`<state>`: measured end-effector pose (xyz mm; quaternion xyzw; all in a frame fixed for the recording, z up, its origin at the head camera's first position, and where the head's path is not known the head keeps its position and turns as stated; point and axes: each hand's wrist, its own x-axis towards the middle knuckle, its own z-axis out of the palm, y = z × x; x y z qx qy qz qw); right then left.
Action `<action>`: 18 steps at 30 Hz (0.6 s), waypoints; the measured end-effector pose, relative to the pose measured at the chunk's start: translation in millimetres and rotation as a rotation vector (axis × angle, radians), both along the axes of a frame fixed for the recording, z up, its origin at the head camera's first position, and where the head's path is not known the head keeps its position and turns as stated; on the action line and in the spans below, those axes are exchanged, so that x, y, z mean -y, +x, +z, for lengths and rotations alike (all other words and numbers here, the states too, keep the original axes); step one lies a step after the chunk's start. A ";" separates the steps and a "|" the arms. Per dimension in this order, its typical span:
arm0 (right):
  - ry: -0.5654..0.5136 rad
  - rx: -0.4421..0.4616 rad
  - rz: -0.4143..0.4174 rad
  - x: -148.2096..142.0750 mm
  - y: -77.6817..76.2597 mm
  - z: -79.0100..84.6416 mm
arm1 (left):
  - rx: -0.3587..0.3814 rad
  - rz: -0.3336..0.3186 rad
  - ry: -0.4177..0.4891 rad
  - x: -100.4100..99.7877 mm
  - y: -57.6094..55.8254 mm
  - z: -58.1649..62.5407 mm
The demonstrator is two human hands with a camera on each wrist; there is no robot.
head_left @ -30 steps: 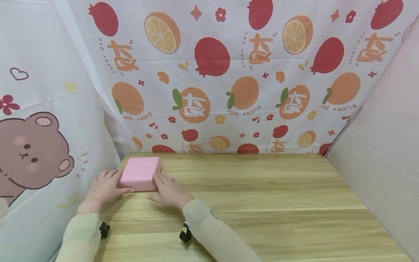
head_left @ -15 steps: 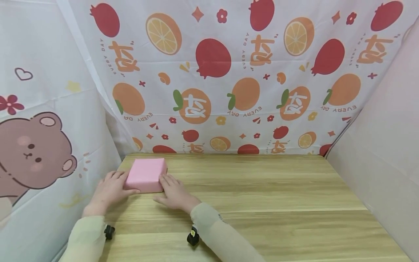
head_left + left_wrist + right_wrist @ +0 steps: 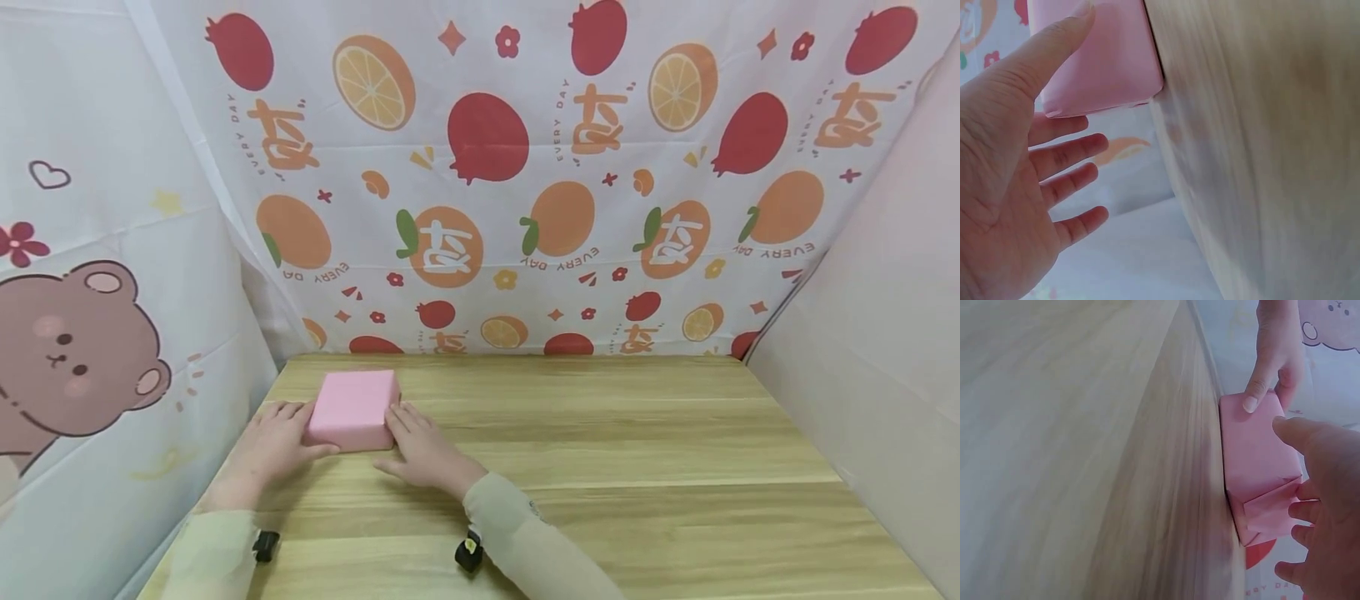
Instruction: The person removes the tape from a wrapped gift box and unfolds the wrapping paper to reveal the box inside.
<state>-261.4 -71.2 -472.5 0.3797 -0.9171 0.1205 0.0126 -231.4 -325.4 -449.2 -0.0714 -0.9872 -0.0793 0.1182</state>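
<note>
A pink paper-wrapped box [image 3: 354, 400] lies flat near the back left of the wooden table. My left hand [image 3: 272, 446] is at its left end, the thumb laid along the front face and the fingers stretched out straight by the left side. In the left wrist view, that thumb overlaps the pink box [image 3: 1107, 59] and the lower fingers are spread apart from it. My right hand [image 3: 431, 450] touches the opposite end with extended fingertips. Its thumb points forward, off the box's front. The folded paper end of the box [image 3: 1272, 509] shows beside the right fingers.
The wooden table [image 3: 637, 467] stretches away to the right of the box. A fruit-print curtain [image 3: 525, 167] hangs along the back edge, a bear-print curtain [image 3: 187, 333] on the left, and a plain pale sheet [image 3: 862, 350] on the right.
The pink box has slid to the right and slightly toward me along the table. Both hands have moved with it, staying at its two ends.
</note>
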 end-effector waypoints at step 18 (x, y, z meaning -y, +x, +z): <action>-0.011 -0.045 0.005 -51.8 8.5 3.1 | 0.019 -0.053 -0.039 -43.9 13.3 2.9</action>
